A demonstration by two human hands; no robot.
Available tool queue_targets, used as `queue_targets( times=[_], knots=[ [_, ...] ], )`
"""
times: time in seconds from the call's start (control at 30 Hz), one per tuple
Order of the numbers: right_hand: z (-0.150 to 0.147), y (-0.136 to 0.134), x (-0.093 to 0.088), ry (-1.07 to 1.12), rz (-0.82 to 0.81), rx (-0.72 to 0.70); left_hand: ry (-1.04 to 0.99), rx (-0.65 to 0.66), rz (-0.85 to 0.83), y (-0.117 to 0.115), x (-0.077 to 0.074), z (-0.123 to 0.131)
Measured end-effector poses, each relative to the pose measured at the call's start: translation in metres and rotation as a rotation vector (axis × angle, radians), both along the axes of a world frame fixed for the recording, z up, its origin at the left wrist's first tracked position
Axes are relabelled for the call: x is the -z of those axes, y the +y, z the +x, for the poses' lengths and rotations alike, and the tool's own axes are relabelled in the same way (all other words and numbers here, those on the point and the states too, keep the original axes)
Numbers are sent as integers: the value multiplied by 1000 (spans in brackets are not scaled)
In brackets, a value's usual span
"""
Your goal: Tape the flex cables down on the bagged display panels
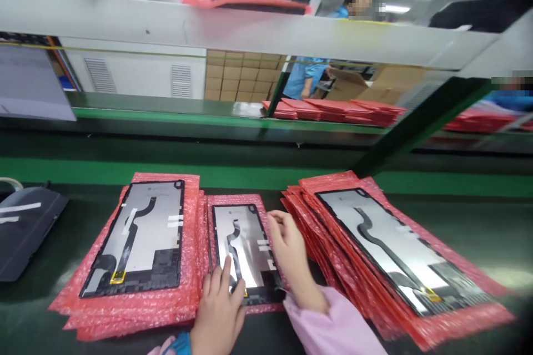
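Observation:
Three screen panels lie back side up on red bubble wrap. My left hand [219, 310] presses its fingers on the near end of the middle panel [245, 244], close to the black flex cable. My right hand [291, 252] rests along that panel's right edge, fingers curled at the far side. The middle panel sits on a red bubble wrap sheet [216, 205]. A left panel [141, 236] tops a red stack, and a right panel [395, 244] tops a thicker fanned stack.
A dark grey tray [25, 227] lies at the far left on the green belt [250, 177]. More red sheets [337, 111] are piled on the far bench. A person in blue [306, 77] works behind the grey shelf rail [208, 28].

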State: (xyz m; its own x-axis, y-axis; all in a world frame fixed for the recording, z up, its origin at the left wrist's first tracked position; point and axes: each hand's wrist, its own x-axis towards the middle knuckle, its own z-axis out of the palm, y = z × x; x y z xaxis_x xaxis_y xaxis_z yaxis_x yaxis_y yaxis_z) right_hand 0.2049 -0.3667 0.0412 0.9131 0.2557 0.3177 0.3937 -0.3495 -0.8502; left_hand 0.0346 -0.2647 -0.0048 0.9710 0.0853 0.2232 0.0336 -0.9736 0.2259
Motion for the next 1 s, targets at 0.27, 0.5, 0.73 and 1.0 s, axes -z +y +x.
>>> queue_targets(
  times=[0.27,0.5,0.73,1.0],
  knots=[
    [-44,-194,-38,-724,-508,233,-149,328,-358,-3,-6,4],
    [-53,-251,-33,-763,-774,202,160,619,-1005,-39,-61,27],
    [-35,-253,-44,-713,-728,96,354,556,-1254,-73,-84,45],
    [-25,-254,-50,-801,-775,45,389,565,-1358,-86,-88,60]
  ],
)
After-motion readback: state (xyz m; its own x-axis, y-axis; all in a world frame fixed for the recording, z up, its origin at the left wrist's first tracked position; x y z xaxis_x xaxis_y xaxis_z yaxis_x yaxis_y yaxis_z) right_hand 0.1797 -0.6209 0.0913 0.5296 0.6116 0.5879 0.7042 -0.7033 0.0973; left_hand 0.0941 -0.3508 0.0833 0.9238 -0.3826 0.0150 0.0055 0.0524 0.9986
